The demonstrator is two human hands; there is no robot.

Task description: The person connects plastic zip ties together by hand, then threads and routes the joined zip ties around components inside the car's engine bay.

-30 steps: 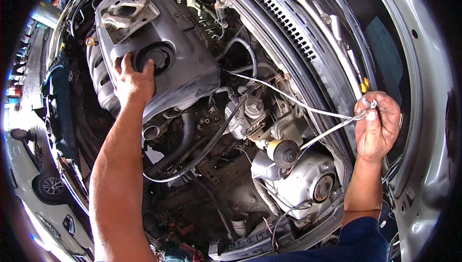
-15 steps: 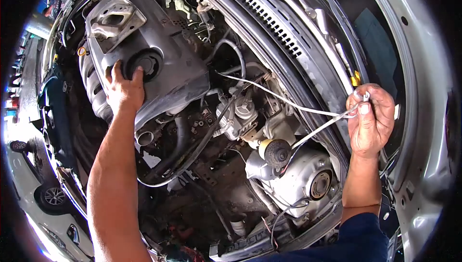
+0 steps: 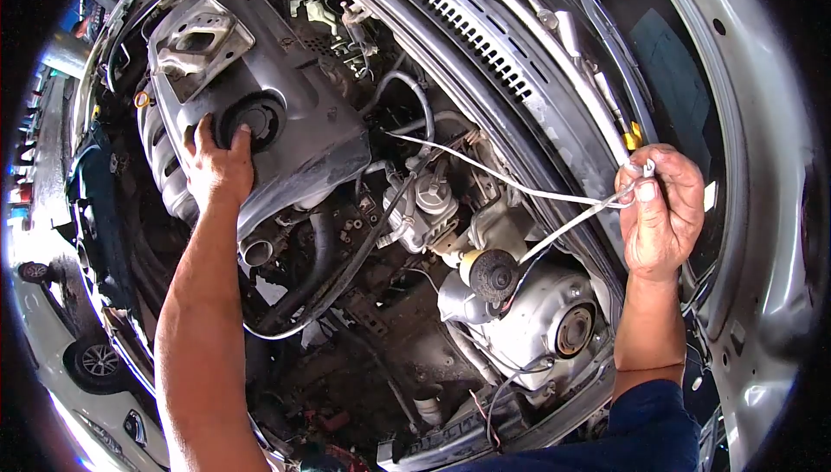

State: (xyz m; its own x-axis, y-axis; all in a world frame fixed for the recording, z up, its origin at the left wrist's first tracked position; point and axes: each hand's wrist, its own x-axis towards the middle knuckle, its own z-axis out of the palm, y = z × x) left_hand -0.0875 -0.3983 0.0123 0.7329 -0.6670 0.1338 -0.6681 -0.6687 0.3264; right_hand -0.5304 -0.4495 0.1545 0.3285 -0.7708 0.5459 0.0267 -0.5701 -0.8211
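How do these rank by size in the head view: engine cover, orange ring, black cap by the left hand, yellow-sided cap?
1. Engine cover
2. Black cap by the left hand and yellow-sided cap: too alike to rank
3. Orange ring

Engine cover [image 3: 299, 104]: dull grey, paler scuffing toward lower edge. Round cap [image 3: 256, 126] on it: black. Metal bracket [image 3: 235, 35]: silvery, brown-stained. Dipstick ring [image 3: 141, 100]: orange. Cable [image 3: 493, 179]: plain white. Fluid reservoir cap [image 3: 494, 276]: black; collar beside it, yellowish. Strut tower [image 3: 524, 338]: silver, rusty brown centre. Cowl panel [image 3: 459, 35]: grey, row of dark slots. Clip [image 3: 633, 136]: bright yellow. Sleeve [image 3: 653, 424]: solid navy. Parked car [image 3: 43, 333]: white.
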